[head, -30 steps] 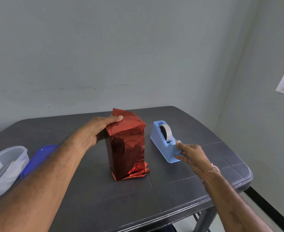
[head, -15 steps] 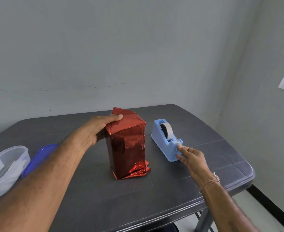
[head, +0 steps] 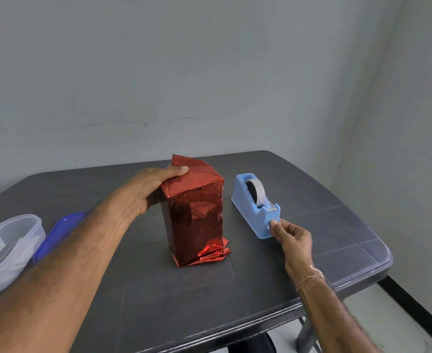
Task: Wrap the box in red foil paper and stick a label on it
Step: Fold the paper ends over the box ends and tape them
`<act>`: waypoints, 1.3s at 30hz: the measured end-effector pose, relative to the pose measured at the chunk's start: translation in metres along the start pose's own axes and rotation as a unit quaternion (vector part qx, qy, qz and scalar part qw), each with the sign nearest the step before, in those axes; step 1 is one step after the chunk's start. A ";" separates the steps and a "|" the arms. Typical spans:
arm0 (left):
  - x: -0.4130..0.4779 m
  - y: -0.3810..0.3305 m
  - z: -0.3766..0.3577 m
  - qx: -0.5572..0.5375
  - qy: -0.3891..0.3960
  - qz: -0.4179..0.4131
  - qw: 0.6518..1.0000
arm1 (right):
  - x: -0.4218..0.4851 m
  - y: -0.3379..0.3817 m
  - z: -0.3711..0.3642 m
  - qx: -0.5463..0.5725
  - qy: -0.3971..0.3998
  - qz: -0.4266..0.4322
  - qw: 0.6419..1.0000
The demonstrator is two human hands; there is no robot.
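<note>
Foil-wrapped box (head: 194, 220) upright between the hands; right hand (head: 292, 238) at the tape dispenser (head: 256, 212).
Box is tall and square-edged, in crinkled mirror-red foil, with loose folds splayed at its base on the dark matt table (head: 158, 301). The dispenser is smooth pale-blue plastic holding a grey tape roll (head: 256, 191), and touches the right fingertips. Half a second ago the right fingers lay spread on its front; now they are curled, thumb and forefinger pinching its front end under the cutter. Can't tell if a tape end is in the pinch. Left hand (head: 148, 192) unchanged: it grips the box top, thumb across the folded flap. Left of that forearm sit a clear plastic tub (head: 6, 250) and a blue lid (head: 57, 233).
</note>
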State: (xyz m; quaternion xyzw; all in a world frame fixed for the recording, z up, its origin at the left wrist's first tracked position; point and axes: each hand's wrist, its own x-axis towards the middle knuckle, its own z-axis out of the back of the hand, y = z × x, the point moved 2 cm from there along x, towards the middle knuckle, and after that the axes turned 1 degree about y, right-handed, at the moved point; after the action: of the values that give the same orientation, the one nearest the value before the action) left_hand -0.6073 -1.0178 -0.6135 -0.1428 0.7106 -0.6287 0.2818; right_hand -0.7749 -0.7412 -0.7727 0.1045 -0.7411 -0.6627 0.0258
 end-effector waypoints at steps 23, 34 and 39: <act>0.009 0.010 0.002 0.000 -0.006 -0.025 1.000 | -0.060 0.184 -0.128 -0.225 0.360 0.165 0.890; 0.007 0.006 0.002 -0.005 -0.009 -0.032 0.999 | -0.051 0.165 -0.146 -0.236 0.291 0.146 0.916; 0.005 0.004 0.001 -0.005 -0.008 -0.036 0.999 | -0.051 0.161 -0.148 -0.274 0.233 0.185 0.915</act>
State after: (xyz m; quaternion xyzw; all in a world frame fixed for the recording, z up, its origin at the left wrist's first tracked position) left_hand -0.6101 -1.0210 -0.6187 -0.1742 0.7057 -0.6341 0.2637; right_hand -0.7186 -0.8598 -0.5903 0.1061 -0.5096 -0.7800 0.3475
